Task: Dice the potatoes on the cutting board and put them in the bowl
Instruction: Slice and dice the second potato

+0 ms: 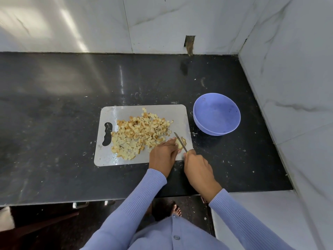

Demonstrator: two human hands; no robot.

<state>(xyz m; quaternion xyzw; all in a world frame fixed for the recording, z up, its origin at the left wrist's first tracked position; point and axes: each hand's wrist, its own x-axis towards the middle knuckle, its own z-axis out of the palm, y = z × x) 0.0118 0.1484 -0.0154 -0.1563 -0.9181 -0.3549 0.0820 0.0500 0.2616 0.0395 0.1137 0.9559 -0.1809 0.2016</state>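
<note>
Your left hand [163,152] presses curled fingers on a potato piece [180,142] at the lower right corner of the board [108,157], centre frame. Your right hand [197,164] grips the knife [180,142], blade across that piece. A heap of dice [138,135] covers the board's middle. The bowl [216,114] sits just right of the board on the counter [54,123]

A black stone countertop [72,123], speckled with pale crumbs and scraps, runs to a corner of white marble-veined wall tiles [90,24]. A rough rectangular hole [189,42] breaks the back wall just above the counter. Below the front edge, a bare foot [176,210] stands on what looks like dark flooring.
</note>
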